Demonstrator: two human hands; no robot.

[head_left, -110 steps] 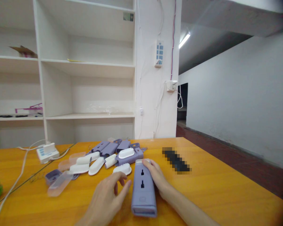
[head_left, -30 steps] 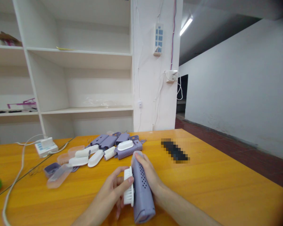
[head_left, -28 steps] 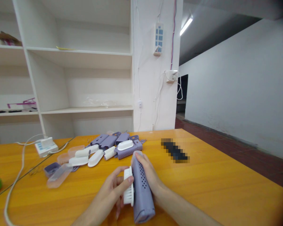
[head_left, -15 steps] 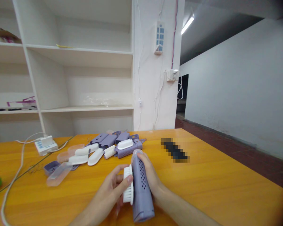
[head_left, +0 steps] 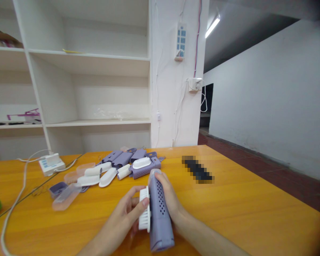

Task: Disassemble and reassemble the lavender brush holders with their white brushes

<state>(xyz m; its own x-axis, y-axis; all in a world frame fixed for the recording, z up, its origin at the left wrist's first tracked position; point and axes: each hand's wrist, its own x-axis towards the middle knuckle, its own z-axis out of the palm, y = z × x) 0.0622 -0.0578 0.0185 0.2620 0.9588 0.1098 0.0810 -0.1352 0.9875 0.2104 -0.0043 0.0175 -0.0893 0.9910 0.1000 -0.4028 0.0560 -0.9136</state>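
Note:
A long purple plastic case (head_left: 160, 217) with rows of small holes stands on its edge on the orange table (head_left: 242, 217). My right hand (head_left: 168, 197) wraps round its far end and holds it. My left hand (head_left: 128, 217) pinches a white brush piece (head_left: 144, 214) and presses it flat against the case's left side. Both hands are closed on their parts, close to the table's near edge.
Behind the hands lies a heap of purple cases (head_left: 130, 160) and white brush pieces (head_left: 109, 177), with clear plastic lids (head_left: 66, 199) at its left. A white power strip (head_left: 50, 164) and its cable (head_left: 13, 209) are at the left. A blurred dark object (head_left: 198, 172) lies to the right. White shelves (head_left: 96, 122) stand beyond.
Since 3.7 s ago my right hand has tipped the purple case onto its edge, and my left hand has picked up a white brush piece and brought it against the case. Little moves in the last second.

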